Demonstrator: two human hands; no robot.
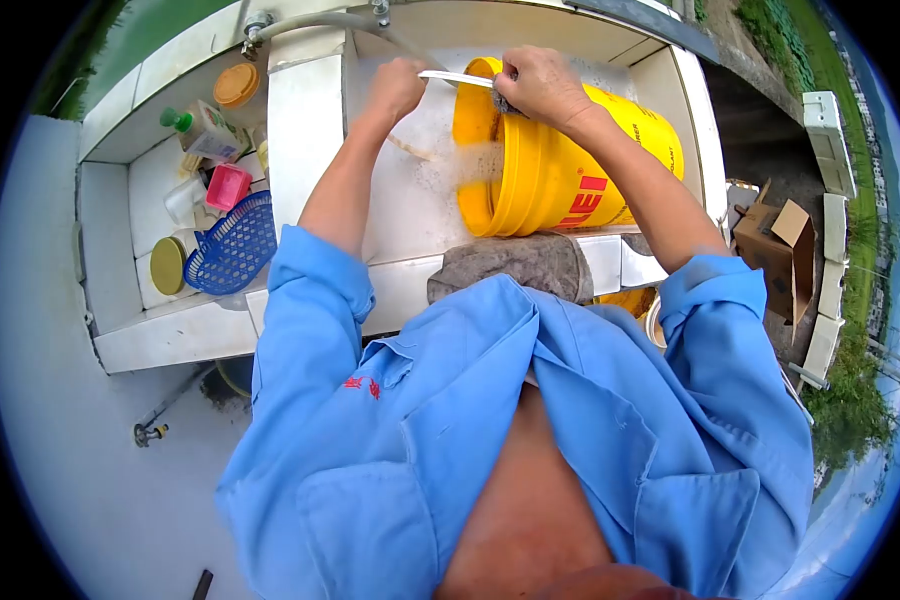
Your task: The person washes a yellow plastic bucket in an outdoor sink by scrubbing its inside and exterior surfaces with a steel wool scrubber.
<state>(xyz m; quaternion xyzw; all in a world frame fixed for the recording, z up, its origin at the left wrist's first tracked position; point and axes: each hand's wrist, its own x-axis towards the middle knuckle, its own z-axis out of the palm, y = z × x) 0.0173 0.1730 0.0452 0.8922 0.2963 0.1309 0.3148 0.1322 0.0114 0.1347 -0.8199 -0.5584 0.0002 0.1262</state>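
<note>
A yellow bucket [530, 180] with red lettering lies on its side in the white tiled sink [385, 215], its mouth facing left. My left hand [400, 88] is closed around one end of a thin white strip [458, 78], perhaps the bucket's handle. My right hand [545, 88] is closed at the strip's other end, above the bucket's rim. Under its fingers shows a dark grey scouring pad [506, 102], pressed near the strip. Foamy water lies around the bucket mouth. Where the strip ends under the right fingers is hidden.
A grey cloth [510, 268] drapes over the sink's front edge. In the left basin are a blue basket [232, 245], a pink container [228, 187], a green-capped bottle [210, 132] and an orange-lidded jar [236, 86]. A cardboard box [775, 250] stands at right. A tap [257, 28] is at top left.
</note>
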